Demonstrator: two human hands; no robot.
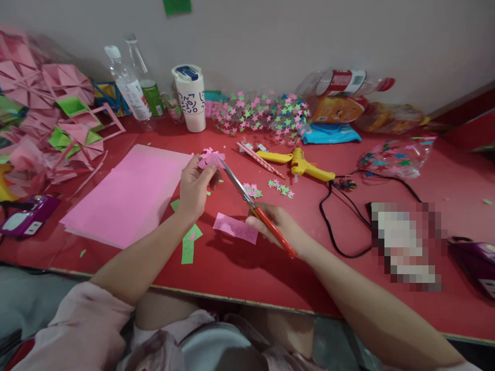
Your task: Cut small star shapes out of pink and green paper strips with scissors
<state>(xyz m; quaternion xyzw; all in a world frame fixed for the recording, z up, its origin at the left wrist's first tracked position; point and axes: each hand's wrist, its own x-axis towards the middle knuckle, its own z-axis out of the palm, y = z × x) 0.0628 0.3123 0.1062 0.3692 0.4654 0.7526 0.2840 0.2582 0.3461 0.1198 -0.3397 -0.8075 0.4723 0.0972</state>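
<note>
My left hand (195,188) pinches a small piece of pink paper (211,159) with a ragged cut outline, held above the table. My right hand (279,226) is wrapped round a pair of scissors (247,198) with red handles. The tips of the blades are at the right edge of that pink piece. Below, a pink paper strip (235,228) with faint drawn outlines lies on the table. Beside it are green paper scraps (187,250), also with drawn lines. Cut pink and green stars (281,188) sit in small heaps behind the scissors.
A stack of pink sheets (131,193) lies at left, near folded paper shapes (69,87). Along the wall stand a bottle (131,93), a white tumbler (190,100) and a star-covered heap (255,113). A yellow glue gun (311,167) with a black cable (327,226) lies at right.
</note>
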